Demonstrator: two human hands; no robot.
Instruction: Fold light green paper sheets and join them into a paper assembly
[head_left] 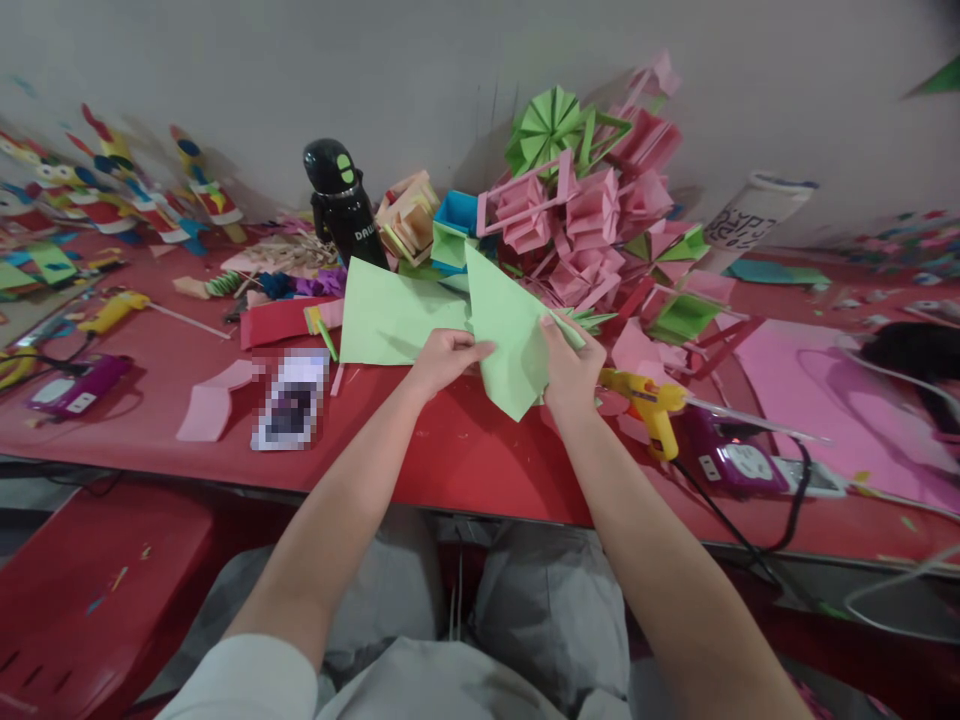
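Both my hands are on a folded sheet of light green paper [510, 345] above the red table. My left hand [448, 360] pinches its left edge between thumb and fingers. On the right side, my right hand [571, 360] grips the same paper, its fingers partly hidden behind it. Another flat light green sheet [390, 318] lies behind my left hand, close to the held one. Pink folded paper pieces [589, 275] are heaped behind my right hand. A yellow glue gun [651, 405] lies just to its right.
A black bottle [346, 210] stands behind the flat sheet. To the left are a phone [292, 400], a pink paper strip [214, 400] and another yellow glue gun [112, 312]. A purple power socket [739, 455] with cables sits right. The table's front edge [480, 512] is near my lap.
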